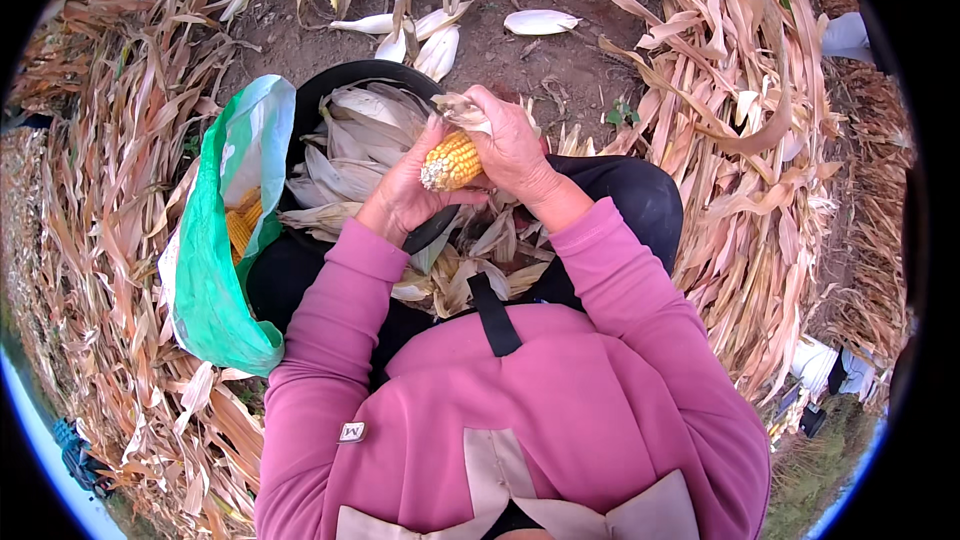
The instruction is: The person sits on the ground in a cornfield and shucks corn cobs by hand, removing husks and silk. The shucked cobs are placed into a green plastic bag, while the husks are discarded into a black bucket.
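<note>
A yellow corn ear (454, 163) is held in front of me, its kernels bare and its whitish tip towards my left. My left hand (409, 191) cradles it around the tip end, thumb above and a finger below. At the other end, my right hand (511, 141) grips pulled-back dry husk (463, 112) and the ear's base; part of the ear is hidden there. Beneath my left hand stands a black bucket (311, 101) filled with ears in pale husks (367, 127). Loose husks (480, 274) lie between my legs.
A green and white plastic bag (217, 292) stands open at my left with husked yellow ears (244, 225) inside. Several husk-covered ears (541, 22) lie on the soil ahead. Dry corn stalks (750, 165) are heaped on both sides. A white container (814, 366) is at the far right.
</note>
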The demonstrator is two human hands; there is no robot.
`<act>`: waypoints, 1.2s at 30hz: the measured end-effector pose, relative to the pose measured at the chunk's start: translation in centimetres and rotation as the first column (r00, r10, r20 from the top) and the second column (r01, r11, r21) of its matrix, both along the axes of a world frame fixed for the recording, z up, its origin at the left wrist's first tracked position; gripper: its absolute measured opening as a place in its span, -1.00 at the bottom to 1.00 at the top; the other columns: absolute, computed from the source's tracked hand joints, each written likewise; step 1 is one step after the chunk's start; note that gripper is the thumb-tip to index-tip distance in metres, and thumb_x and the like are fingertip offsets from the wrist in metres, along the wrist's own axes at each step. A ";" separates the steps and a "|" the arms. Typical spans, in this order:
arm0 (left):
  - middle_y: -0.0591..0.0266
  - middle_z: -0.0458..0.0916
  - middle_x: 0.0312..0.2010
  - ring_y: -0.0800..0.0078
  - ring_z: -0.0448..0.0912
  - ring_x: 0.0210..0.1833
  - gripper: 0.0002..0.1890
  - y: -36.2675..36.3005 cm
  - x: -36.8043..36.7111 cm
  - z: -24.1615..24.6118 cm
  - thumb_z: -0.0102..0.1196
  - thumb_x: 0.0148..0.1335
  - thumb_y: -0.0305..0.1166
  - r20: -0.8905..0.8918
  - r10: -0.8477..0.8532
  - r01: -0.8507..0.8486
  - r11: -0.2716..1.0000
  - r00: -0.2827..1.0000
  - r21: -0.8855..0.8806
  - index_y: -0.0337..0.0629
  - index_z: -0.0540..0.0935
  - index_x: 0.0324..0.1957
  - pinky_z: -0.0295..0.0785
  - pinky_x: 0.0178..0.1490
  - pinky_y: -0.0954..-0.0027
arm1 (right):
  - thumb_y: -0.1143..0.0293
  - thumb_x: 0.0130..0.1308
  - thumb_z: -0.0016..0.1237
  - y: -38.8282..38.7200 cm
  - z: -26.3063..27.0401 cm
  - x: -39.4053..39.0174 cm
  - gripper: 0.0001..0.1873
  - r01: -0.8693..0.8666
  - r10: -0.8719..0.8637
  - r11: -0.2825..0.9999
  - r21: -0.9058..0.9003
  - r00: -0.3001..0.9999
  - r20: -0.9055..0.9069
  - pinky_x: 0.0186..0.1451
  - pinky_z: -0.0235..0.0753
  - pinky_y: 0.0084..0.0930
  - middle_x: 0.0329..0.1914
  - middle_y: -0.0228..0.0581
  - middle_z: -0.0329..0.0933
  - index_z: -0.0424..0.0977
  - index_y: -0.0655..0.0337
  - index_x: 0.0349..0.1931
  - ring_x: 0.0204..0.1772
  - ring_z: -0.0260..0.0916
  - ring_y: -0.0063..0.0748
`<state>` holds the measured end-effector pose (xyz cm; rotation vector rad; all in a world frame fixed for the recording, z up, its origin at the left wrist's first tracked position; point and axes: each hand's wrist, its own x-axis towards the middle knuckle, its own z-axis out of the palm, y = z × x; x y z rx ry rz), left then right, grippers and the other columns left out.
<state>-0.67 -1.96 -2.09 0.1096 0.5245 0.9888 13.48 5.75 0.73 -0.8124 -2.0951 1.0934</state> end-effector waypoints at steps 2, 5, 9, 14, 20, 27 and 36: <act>0.06 0.40 0.14 0.24 0.57 -0.01 -0.32 -0.2 1.0 1.1 0.05 0.26 -0.13 -0.114 0.039 -0.026 0.993 0.993 0.111 -0.09 0.13 0.34 0.60 -0.08 0.15 | 0.45 0.36 -0.15 0.6 -0.6 0.2 -0.92 -0.005 -0.182 0.889 -0.457 0.913 -0.364 -0.15 0.48 -0.40 -0.45 -0.23 0.39 0.30 0.24 -0.23 -0.37 0.41 -0.26; 0.14 0.20 0.31 0.35 0.32 0.28 -0.03 -0.3 1.9 1.5 0.21 0.04 -0.50 -0.304 0.093 -0.026 0.976 0.948 0.216 -0.13 -0.10 0.44 0.32 0.25 0.30 | 0.21 0.53 -0.40 2.9 2.0 0.7 -0.73 -0.098 -0.532 0.608 -0.788 0.687 -0.496 -0.31 0.39 -0.60 -0.59 -0.51 0.13 0.23 0.15 -0.33 -0.55 0.09 -0.65; 0.16 0.18 0.32 0.44 0.15 0.37 -0.01 -0.1 1.7 0.4 0.24 0.03 -0.52 -0.550 0.049 0.166 0.928 0.834 0.335 -0.22 -0.11 0.43 0.01 0.40 0.42 | 0.15 0.54 -0.47 6.9 3.4 4.6 -0.67 -0.619 -0.598 0.413 -0.668 0.369 -0.712 -0.50 0.14 -0.65 -0.66 -0.57 0.01 0.22 0.09 -0.40 -0.64 -0.07 -0.68; 0.22 0.34 0.18 0.47 0.34 0.22 -0.18 -0.1 3.6 -0.8 0.26 0.05 -0.48 -0.501 0.148 -0.004 0.961 0.853 0.278 -0.23 0.12 0.33 0.24 0.26 0.44 | 0.13 0.53 -0.43 1.9 1.8 1.3 -0.67 -0.587 -0.559 0.223 -0.778 0.577 -0.596 -0.48 0.11 -0.66 -0.64 -0.56 0.02 0.23 0.11 -0.38 -0.62 -0.04 -0.68; 0.08 0.54 -0.18 0.40 0.52 -0.08 -0.33 0.0 2.0 -1.2 0.32 -0.01 -0.22 -0.865 0.223 0.303 0.873 0.448 0.382 -0.35 0.34 0.08 0.39 0.01 0.38 | 0.17 0.54 -0.48 8.0 3.6 4.4 -0.65 -0.428 -0.584 0.390 -0.815 0.569 -0.579 -0.50 0.14 -0.66 -0.66 -0.55 0.03 0.22 0.16 -0.39 -0.64 -0.06 -0.68; 0.01 0.54 -0.14 0.32 0.53 -0.05 -0.29 0.0 2.2 -1.6 0.30 -0.02 -0.16 -0.874 0.241 0.186 0.921 0.422 0.343 -0.38 0.34 0.10 0.40 0.04 0.35 | 0.24 0.47 -0.23 13.9 2.0 6.5 -0.75 -0.187 -0.807 0.432 -0.883 0.357 -0.470 -0.42 0.26 -0.55 -0.66 -0.46 0.11 0.27 0.19 -0.37 -0.62 0.00 -0.60; 0.22 0.52 -0.28 0.55 0.50 -0.37 -0.54 1.3 0.3 -1.2 -0.06 0.36 -0.09 -0.675 0.321 -0.336 0.935 0.664 0.114 -0.31 0.34 0.05 0.46 -0.32 0.47 | 0.15 0.24 0.08 9.5 -2.4 8.3 -0.40 -0.137 0.184 0.983 -0.123 0.708 0.682 0.09 0.44 -0.36 0.06 0.01 0.47 0.26 0.26 0.21 -0.04 0.55 -0.23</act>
